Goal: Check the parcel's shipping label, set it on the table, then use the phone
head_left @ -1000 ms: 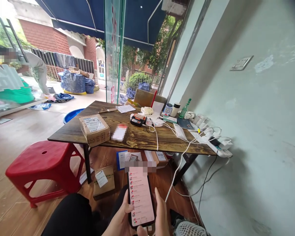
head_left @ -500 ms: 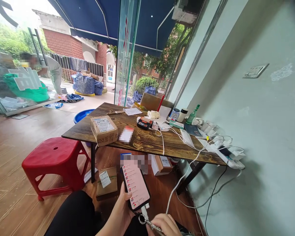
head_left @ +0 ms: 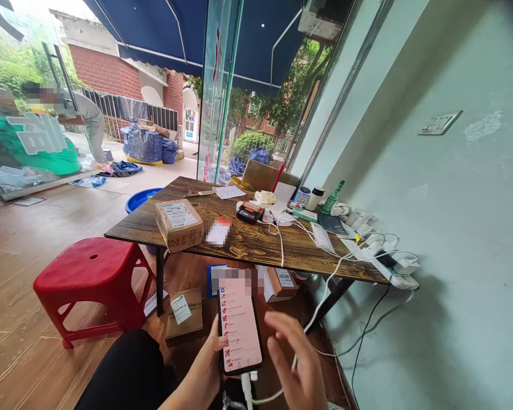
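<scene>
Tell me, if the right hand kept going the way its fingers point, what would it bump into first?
Probably the phone. The right hand is open, its fingers aimed up and left toward the screen, which the left hand holds. The white cable passes close behind; depth is hard to judge.

The left hand [head_left: 207,370] grips a phone [head_left: 239,330] upright, its screen lit with a pink list, and a white cable [head_left: 245,390] is plugged into its lower end. The right hand [head_left: 297,370] hovers just beside the phone with fingers spread and blurred. Beyond stand a wooden table [head_left: 248,242] bearing a cardboard box [head_left: 178,223] and a red stool [head_left: 89,273].
</scene>
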`<state>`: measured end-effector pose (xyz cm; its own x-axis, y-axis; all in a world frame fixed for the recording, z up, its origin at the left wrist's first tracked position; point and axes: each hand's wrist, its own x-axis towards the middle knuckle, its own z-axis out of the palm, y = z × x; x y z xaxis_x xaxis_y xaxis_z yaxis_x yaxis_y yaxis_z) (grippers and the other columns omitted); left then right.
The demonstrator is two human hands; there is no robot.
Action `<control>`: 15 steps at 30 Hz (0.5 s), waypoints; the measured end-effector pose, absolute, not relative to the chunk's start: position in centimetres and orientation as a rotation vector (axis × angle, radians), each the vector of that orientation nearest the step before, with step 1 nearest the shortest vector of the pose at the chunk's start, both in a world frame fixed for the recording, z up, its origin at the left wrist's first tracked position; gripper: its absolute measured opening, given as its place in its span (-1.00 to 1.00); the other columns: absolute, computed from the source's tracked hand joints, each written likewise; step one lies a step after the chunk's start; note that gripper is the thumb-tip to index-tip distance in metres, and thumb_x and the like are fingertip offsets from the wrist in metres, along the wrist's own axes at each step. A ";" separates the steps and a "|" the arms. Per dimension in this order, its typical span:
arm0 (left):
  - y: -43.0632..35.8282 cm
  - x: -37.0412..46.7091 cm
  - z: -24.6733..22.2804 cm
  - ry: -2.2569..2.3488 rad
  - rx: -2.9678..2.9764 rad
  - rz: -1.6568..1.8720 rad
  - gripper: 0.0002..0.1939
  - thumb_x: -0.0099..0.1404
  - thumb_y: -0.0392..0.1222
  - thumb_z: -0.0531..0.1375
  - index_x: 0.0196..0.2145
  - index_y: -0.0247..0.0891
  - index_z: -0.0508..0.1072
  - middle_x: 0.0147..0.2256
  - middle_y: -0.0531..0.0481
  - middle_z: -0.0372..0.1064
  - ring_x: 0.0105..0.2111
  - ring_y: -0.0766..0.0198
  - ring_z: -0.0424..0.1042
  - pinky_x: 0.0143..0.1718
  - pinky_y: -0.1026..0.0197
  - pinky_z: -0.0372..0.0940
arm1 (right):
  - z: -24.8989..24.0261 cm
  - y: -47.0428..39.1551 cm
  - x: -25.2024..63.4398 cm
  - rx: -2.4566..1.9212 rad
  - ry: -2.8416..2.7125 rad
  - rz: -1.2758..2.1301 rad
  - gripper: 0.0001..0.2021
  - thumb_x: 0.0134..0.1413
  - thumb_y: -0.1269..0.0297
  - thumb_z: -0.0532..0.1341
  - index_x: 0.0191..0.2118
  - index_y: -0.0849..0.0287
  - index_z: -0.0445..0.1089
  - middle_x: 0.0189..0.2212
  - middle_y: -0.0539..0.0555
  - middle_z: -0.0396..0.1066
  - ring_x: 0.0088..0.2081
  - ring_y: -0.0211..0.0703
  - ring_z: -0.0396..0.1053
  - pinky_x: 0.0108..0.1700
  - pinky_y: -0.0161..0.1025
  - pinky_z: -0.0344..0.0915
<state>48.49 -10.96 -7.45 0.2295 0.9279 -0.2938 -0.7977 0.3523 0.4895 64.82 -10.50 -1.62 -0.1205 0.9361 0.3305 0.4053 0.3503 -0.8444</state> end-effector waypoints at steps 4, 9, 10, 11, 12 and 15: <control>-10.7 48.7 -11.2 0.572 0.304 1.198 -0.06 -0.24 -0.07 0.42 0.13 -0.15 0.23 -0.01 -0.15 0.39 0.18 -0.16 0.12 0.16 -0.08 0.10 | -0.9 -7.4 63.9 -1.228 -1.478 1.105 -0.50 0.12 -0.07 0.07 0.05 0.15 0.34 -0.01 0.22 0.40 -0.02 0.05 0.35 -0.01 -0.07 0.32; -9.2 49.0 -14.7 0.473 0.485 1.193 -0.20 -0.34 -0.12 0.46 -0.05 -0.16 0.41 -0.13 -0.14 0.46 0.21 -0.21 0.06 0.24 -0.15 -0.13 | -1.7 -7.4 63.3 -1.148 -1.363 1.248 -0.48 0.01 -0.04 0.19 0.02 0.21 0.36 -0.08 0.21 0.46 -0.07 0.08 0.39 -0.01 -0.02 0.35; -9.1 49.0 -14.9 0.444 0.513 1.184 -0.22 -0.34 -0.13 0.45 -0.06 -0.16 0.42 -0.13 -0.13 0.46 0.21 -0.22 0.06 0.24 -0.17 -0.15 | -2.0 -7.5 63.3 -1.161 -1.356 1.223 -0.49 -0.01 -0.03 0.21 0.01 0.20 0.37 -0.09 0.21 0.46 -0.06 0.09 0.39 -0.01 -0.02 0.35; -9.1 49.0 -15.0 0.413 0.535 1.173 -0.22 -0.32 -0.14 0.44 -0.05 -0.16 0.41 -0.11 -0.13 0.45 0.21 -0.22 0.05 0.24 -0.18 -0.18 | -2.4 -7.6 63.5 -1.174 -1.350 1.202 -0.49 -0.02 -0.02 0.22 0.00 0.20 0.38 -0.09 0.21 0.47 -0.06 0.10 0.39 -0.02 -0.02 0.35; -9.3 48.9 -15.1 0.383 0.548 1.157 -0.23 -0.29 -0.14 0.43 -0.02 -0.15 0.40 -0.08 -0.13 0.43 0.21 -0.22 0.04 0.24 -0.19 -0.19 | -2.6 -7.7 63.6 -1.184 -1.347 1.188 -0.50 -0.03 -0.02 0.23 -0.01 0.19 0.38 -0.10 0.21 0.47 -0.06 0.10 0.39 -0.04 -0.02 0.36; -10.0 48.7 -14.5 0.321 0.543 1.119 -0.28 -0.10 -0.07 0.35 0.07 -0.10 0.33 0.04 -0.11 0.34 0.23 -0.14 0.01 0.24 -0.18 -0.18 | -3.0 -7.8 63.8 -1.190 -1.343 1.204 -0.50 -0.01 -0.01 0.21 0.01 0.16 0.36 -0.07 0.21 0.46 -0.04 0.10 0.38 -0.04 -0.03 0.37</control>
<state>48.71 -10.05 -14.55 0.4108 0.9114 0.0248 -0.7600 0.3273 0.5616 63.84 -7.83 -2.98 -0.0844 0.9957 0.0391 0.0695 0.0450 -0.9966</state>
